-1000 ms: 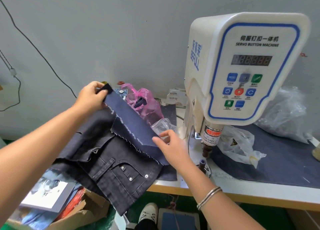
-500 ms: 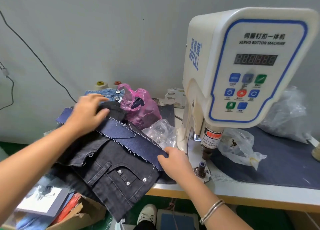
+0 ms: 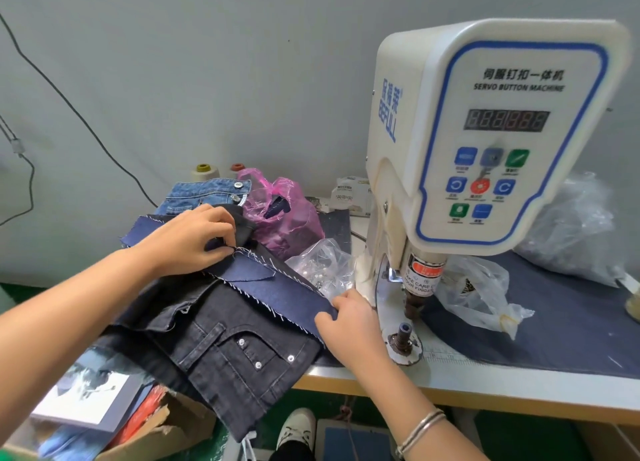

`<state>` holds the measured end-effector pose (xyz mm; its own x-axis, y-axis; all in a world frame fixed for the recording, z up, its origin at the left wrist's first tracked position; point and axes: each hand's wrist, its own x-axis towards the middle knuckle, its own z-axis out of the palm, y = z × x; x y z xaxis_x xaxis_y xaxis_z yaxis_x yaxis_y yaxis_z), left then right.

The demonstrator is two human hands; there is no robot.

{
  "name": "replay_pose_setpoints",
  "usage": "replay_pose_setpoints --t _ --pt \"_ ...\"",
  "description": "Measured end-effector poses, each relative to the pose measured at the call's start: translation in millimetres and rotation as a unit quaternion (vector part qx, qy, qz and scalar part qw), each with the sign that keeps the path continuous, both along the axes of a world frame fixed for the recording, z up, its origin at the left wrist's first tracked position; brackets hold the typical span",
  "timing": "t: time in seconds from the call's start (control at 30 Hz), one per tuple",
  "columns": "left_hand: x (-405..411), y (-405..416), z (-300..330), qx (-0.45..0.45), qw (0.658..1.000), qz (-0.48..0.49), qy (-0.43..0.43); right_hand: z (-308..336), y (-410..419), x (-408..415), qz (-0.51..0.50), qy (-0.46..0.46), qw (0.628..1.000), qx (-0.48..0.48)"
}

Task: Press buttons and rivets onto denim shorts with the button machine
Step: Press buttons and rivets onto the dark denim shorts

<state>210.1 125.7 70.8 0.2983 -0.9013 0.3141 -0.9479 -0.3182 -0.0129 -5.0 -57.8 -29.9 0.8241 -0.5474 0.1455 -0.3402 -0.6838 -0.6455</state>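
Cloth strip settled flatter over the shorts

Left hand (image 3: pixel 194 238) had dropped, pinching the blue strip (image 3: pixel 277 287) atop black shorts (image 3: pixel 221 349) at the surface (image 3: pixel 485 388) edge; right hand (image 3: pixel 349 325) gripped its end, fingertips hidden, beside the machine (image 3: pixel 485 131).

Dark denim shorts (image 3: pixel 221 353), riveted pocket up, overhang the table edge left of the white button machine (image 3: pixel 485 141).

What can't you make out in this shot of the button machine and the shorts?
- Head view: the display digits are blurred and unreadable.
- The small labels under the control buttons are too small to read.
- The contents of the pink bag are hidden by its crumpled plastic.
- The right hand fingertips are tucked under the navy fabric strip.
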Motion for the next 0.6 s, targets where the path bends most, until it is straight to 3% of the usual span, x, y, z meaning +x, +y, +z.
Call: replay_pose_setpoints --t 0.13,0.27,0.4,0.5,0.6 --pt "2.5 -12.3 4.4 -0.133 0.985 0.022 0.106 -3.4 8.5 -2.0 0.035 0.023 0.996 -0.077" --pt "11.0 -30.1 6.6 -0.225 0.962 0.131 0.077 0.3 12.6 -5.6 0.018 0.072 0.996 -0.045" --pt "-1.5 -55.3 12.8 -0.21 0.969 0.104 0.077 -0.7 14.4 -14.3 0.015 0.035 0.998 -0.042" --pt "-28.8 -91.9 14.5 -0.186 0.982 0.025 0.036 -2.5 20.1 -18.2 -0.004 0.02 1.0 0.023" --pt "-56.0 -126.4 1.2 -0.144 0.987 -0.046 0.049 -4.1 22.3 -22.4 -0.016 0.013 0.997 0.081"
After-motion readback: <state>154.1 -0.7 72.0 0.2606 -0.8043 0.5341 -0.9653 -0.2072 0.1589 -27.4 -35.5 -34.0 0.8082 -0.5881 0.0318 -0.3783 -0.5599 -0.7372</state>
